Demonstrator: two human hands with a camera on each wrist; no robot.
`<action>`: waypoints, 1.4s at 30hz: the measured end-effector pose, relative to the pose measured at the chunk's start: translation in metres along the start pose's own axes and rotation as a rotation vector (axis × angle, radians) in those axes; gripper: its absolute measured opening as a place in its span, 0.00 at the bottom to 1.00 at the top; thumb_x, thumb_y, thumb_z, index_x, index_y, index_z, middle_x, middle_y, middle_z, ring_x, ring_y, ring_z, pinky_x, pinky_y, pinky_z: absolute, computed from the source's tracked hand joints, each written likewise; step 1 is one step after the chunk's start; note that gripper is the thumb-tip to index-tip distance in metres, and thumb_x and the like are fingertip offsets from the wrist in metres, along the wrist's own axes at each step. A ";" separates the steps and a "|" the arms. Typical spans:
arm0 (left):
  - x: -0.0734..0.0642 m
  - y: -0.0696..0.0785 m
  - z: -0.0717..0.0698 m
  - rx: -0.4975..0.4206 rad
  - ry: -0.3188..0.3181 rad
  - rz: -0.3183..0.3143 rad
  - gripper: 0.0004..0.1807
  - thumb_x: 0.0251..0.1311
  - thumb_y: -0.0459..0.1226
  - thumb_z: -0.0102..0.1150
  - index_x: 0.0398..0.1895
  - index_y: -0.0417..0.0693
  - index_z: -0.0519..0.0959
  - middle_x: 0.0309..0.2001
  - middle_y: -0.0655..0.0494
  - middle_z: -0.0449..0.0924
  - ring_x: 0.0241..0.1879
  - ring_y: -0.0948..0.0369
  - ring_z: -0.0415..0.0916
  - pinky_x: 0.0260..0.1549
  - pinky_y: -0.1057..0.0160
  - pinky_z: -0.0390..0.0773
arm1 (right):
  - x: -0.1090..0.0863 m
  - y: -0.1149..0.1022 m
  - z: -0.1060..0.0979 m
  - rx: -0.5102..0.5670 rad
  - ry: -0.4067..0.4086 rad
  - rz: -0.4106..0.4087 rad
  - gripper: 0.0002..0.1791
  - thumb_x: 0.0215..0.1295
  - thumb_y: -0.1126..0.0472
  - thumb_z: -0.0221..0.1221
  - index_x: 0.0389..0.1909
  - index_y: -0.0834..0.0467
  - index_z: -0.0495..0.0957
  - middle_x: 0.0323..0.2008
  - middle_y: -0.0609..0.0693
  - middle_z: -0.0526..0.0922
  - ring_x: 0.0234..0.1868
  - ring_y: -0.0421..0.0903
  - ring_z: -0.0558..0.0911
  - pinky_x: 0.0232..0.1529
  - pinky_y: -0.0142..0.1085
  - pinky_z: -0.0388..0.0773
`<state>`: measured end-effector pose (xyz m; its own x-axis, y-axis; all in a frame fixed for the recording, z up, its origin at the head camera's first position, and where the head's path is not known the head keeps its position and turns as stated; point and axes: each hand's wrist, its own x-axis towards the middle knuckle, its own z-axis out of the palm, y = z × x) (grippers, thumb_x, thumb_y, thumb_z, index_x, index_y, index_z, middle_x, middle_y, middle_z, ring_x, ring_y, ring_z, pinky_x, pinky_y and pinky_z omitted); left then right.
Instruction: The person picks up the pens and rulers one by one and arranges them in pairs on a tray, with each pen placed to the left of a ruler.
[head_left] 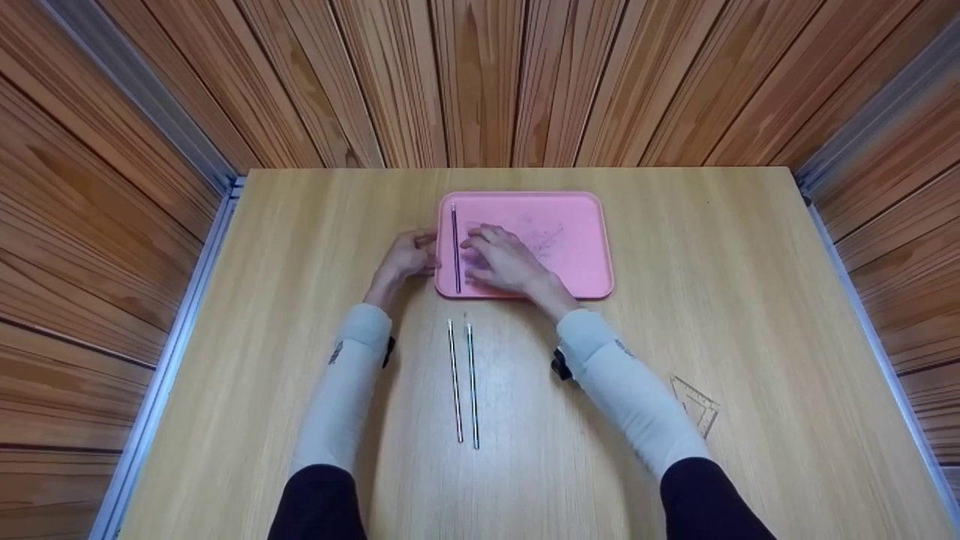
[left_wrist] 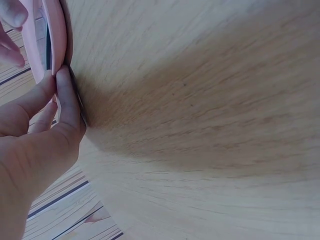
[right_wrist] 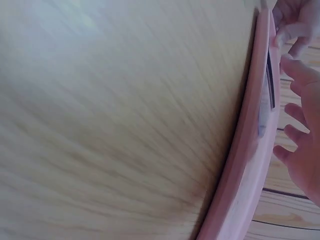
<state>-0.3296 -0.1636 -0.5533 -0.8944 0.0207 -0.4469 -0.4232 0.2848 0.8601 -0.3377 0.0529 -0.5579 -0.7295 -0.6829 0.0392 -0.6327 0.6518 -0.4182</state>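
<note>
A pink rectangular tray (head_left: 525, 291) lies toward the back of the table. At its left rim, my left hand (head_left: 409, 255) pinches the edge between thumb and fingers, as the left wrist view shows with the tray rim (left_wrist: 59, 40). Inside the tray, a dark, thin, pencil-like stick (head_left: 455, 251) lies lengthwise along the left side. Just right of that stick, my right hand (head_left: 502, 259) hovers over the tray with its fingers spread and loosely bent, holding nothing. In the right wrist view its fingers (right_wrist: 295, 135) stand apart above the tray, beside the stick (right_wrist: 270, 82).
Two shiny thin sticks (head_left: 455, 382) with pale upper ends lie side by side in front of the tray, between my forearms. A clear set square (head_left: 696, 406) lies at the right, partly behind my right sleeve. Wood-panelled walls (head_left: 480, 82) border the table at the back and sides.
</note>
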 end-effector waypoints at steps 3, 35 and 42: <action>0.000 0.000 -0.001 0.000 -0.004 0.014 0.34 0.61 0.21 0.53 0.72 0.47 0.68 0.70 0.46 0.69 0.48 0.50 0.83 0.45 0.57 0.85 | -0.004 -0.007 0.001 -0.031 0.036 -0.024 0.28 0.65 0.48 0.64 0.62 0.56 0.75 0.66 0.56 0.71 0.72 0.54 0.65 0.73 0.51 0.60; -0.004 0.001 -0.001 0.033 0.021 0.044 0.35 0.57 0.20 0.56 0.70 0.45 0.69 0.68 0.44 0.71 0.41 0.53 0.81 0.42 0.58 0.86 | -0.058 -0.067 0.031 -0.123 0.076 -0.127 0.23 0.65 0.44 0.62 0.58 0.49 0.78 0.56 0.49 0.80 0.58 0.49 0.74 0.64 0.47 0.68; -0.004 -0.001 0.002 0.009 0.016 0.059 0.33 0.59 0.21 0.54 0.70 0.43 0.70 0.64 0.43 0.74 0.42 0.53 0.80 0.40 0.59 0.86 | -0.068 -0.081 0.040 -0.168 0.081 -0.152 0.22 0.64 0.43 0.62 0.55 0.49 0.80 0.51 0.46 0.82 0.51 0.47 0.76 0.58 0.44 0.69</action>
<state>-0.3253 -0.1623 -0.5530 -0.9198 0.0220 -0.3917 -0.3688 0.2921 0.8824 -0.2264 0.0337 -0.5628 -0.6369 -0.7530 0.1654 -0.7661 0.5942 -0.2450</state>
